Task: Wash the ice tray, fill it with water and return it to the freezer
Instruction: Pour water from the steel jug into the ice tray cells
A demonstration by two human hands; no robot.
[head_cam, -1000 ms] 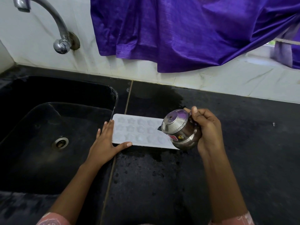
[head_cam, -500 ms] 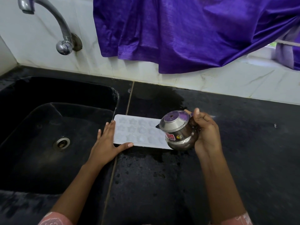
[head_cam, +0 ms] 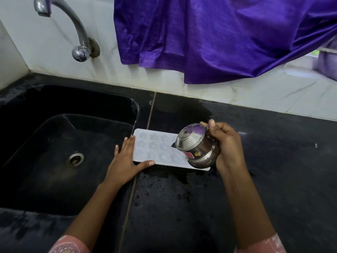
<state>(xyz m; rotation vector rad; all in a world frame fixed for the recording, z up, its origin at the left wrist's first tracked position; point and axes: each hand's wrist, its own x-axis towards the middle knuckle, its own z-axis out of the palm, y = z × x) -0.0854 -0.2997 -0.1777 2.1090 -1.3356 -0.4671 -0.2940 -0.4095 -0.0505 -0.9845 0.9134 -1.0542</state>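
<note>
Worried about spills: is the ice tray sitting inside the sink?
No, the ice tray lies on the black counter beside the sink.

1. One camera, worn on the person's head, faces forward and steeply down.
2. It sits close over the counter (head_cam: 273, 161).
3. The sink (head_cam: 45, 189) fills the left, and the wall (head_cam: 255, 95) runs along the top.

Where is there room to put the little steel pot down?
Bare black counter lies right of the right hand, and nearer you in front of the ice tray, though wet there. It's crowded by the sink edge: tray, left hand, steel pot.
</note>
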